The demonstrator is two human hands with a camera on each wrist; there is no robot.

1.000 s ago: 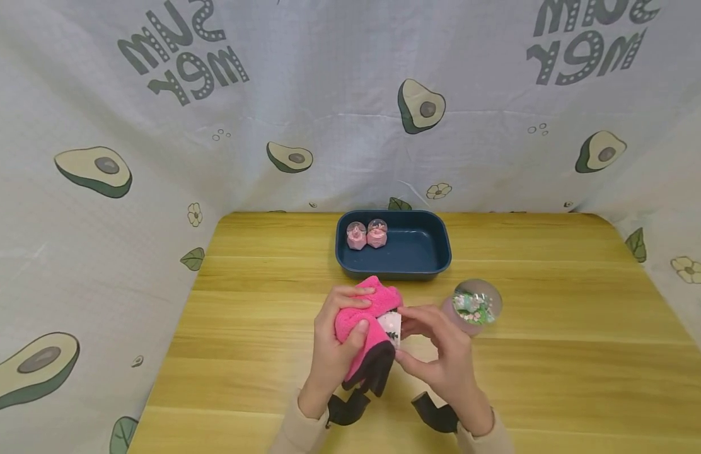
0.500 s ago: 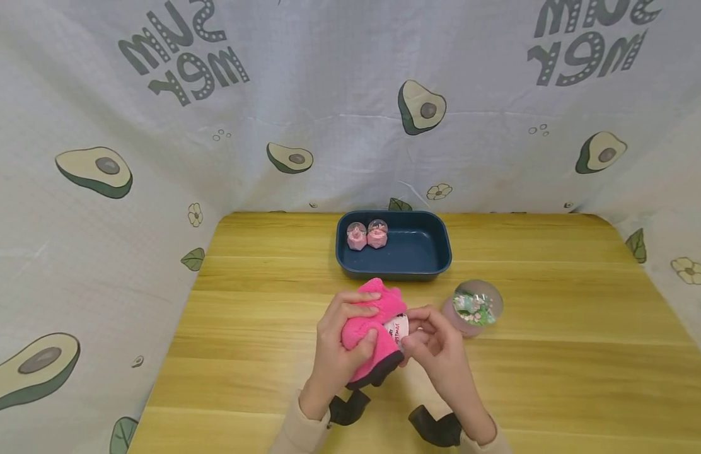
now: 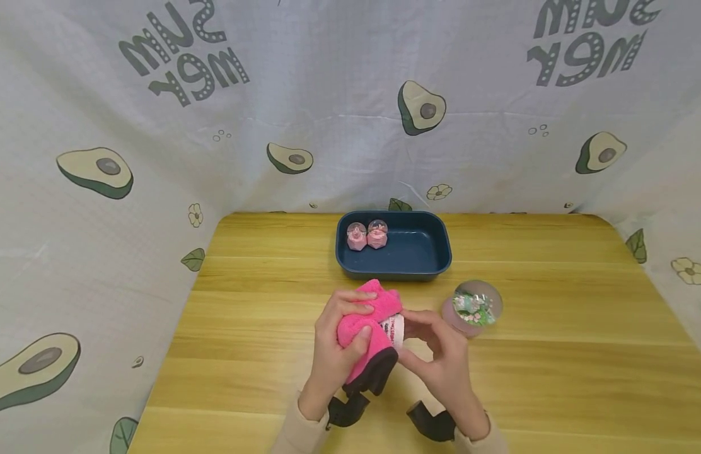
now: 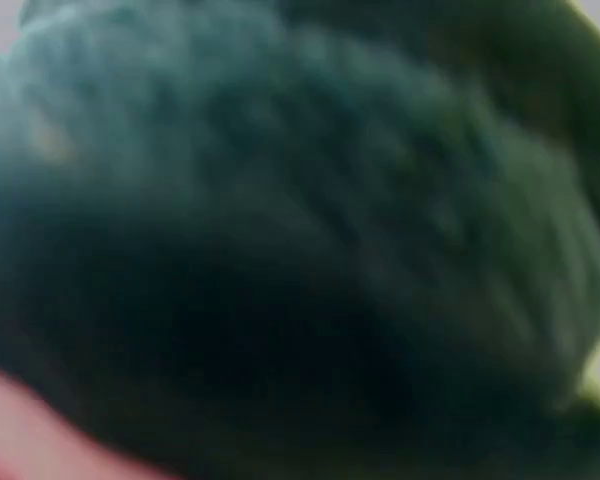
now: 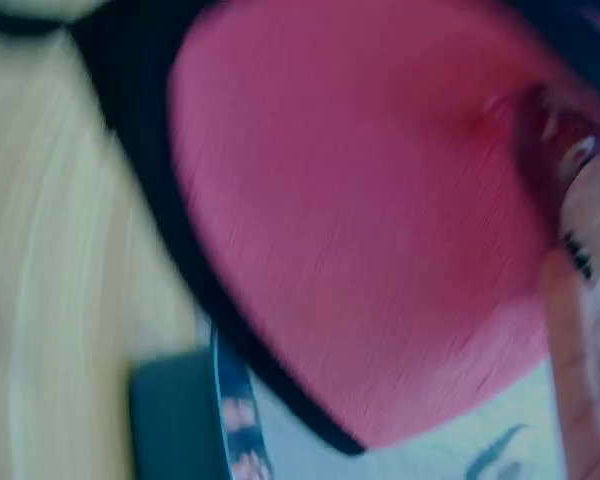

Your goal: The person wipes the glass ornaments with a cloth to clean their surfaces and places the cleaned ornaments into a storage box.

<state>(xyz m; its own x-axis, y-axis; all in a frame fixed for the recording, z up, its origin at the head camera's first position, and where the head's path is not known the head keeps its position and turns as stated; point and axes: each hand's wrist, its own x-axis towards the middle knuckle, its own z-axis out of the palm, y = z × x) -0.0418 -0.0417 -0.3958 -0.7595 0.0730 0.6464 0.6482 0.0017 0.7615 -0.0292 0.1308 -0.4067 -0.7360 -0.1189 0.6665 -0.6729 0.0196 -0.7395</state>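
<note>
Pink fluffy cloth [image 3: 384, 306] with a black edge is bunched in my left hand [image 3: 335, 340], fingers and thumb curled round it. The cloth wraps a snow globe whose white base [image 3: 394, 331], printed with dark and red lettering, pokes out on the right. Thumb and fingertips of my right hand [image 3: 444, 353] pinch that base. In the right wrist view the cloth [image 5: 370, 220] spreads wide, and part of the glass globe [image 5: 550, 140] shows at the right edge. Dark, blurred fabric [image 4: 280, 200] fills most of the left wrist view.
Behind the hands stands a dark blue tray [image 3: 418, 252] holding two small pink snow globes [image 3: 366, 236]. A larger snow globe [image 3: 473, 308] with a pale pink base lies tilted right of my right hand. All rest on a wooden table [image 3: 583, 353] before a printed curtain [image 3: 350, 94].
The white base has turned between my fingers, so red lettering now shows instead of dark trees. My right fingers curled in, then spread round the base again. Cloth and left hand shifted slightly.
</note>
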